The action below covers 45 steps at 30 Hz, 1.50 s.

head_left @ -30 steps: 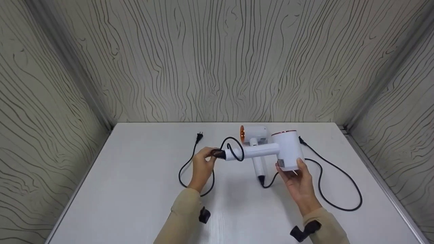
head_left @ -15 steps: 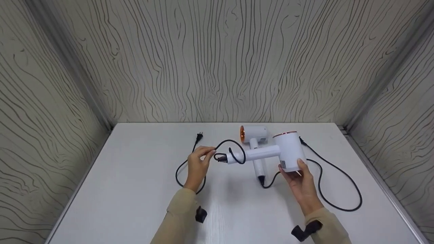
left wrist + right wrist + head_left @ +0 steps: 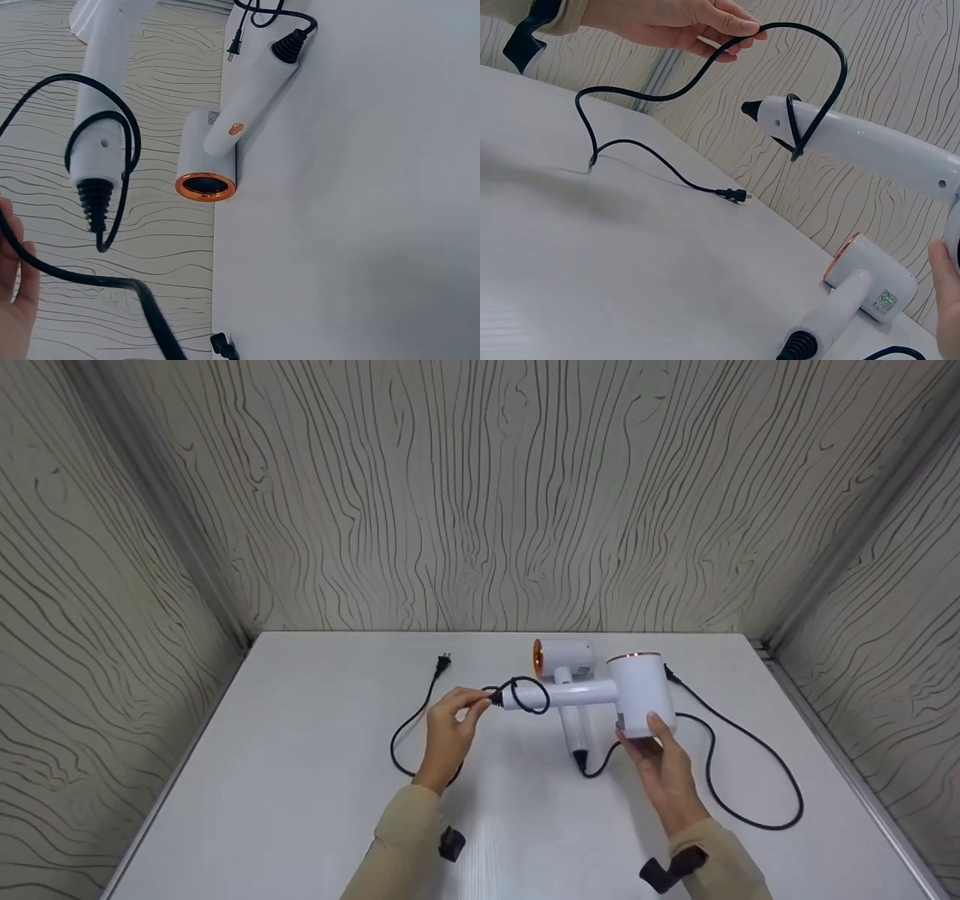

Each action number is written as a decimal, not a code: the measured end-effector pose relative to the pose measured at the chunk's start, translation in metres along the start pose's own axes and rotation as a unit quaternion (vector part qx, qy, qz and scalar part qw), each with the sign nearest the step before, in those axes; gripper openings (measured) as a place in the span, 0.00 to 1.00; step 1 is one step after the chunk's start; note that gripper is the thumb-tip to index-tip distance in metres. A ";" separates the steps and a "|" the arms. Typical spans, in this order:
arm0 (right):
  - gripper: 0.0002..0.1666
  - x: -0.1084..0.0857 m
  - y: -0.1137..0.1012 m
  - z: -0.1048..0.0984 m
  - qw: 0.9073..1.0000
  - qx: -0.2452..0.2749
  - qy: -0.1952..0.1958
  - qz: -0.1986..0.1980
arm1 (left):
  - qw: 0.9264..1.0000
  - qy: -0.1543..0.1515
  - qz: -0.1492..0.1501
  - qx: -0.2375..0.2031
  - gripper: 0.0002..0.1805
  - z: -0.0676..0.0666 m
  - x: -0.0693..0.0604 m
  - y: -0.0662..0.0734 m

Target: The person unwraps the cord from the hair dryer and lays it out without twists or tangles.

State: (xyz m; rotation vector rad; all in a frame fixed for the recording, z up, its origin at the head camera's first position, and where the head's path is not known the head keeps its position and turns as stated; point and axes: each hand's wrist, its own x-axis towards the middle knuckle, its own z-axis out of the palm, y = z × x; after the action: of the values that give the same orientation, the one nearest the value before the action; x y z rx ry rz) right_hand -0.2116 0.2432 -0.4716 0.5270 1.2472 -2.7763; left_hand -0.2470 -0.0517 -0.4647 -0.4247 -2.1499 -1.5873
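Note:
My right hand (image 3: 664,776) grips a white hair dryer (image 3: 643,696) by its wide head, above the table. The dryer's handle points left, and its black cord (image 3: 843,71) loops around the lower handle. Close to the handle's ribbed end, my left hand (image 3: 448,735) pinches that cord between thumb and fingertips. In the right wrist view, the left hand (image 3: 686,22) stands apart from the handle, with the cord arching between them. Part of the right hand's fingers is hidden behind the dryer head.
A second white hair dryer (image 3: 568,656) with an orange rim lies on the white table (image 3: 300,780), partly behind the held one. Its cord (image 3: 787,780) curves over the right side. The held dryer's plug (image 3: 443,662) lies at the back left. Patterned walls (image 3: 480,510) enclose the table.
My left hand first drew away leftward from the handle end with the cord, then came back right toward it. The loop on the handle looks smaller. The right hand stays nearly still.

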 end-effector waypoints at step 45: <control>0.35 -0.004 -0.010 0.020 0.994 0.098 -0.038 -0.019 | 0.984 -0.175 -0.017 -0.002 0.07 0.027 -0.045 -0.013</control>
State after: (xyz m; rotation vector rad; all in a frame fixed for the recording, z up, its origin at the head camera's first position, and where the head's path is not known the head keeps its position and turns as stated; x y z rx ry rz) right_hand -0.2153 0.2349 -0.4501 0.4068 0.9872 -2.9384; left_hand -0.2189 -0.0291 -0.5050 -0.7179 -2.4209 -1.6340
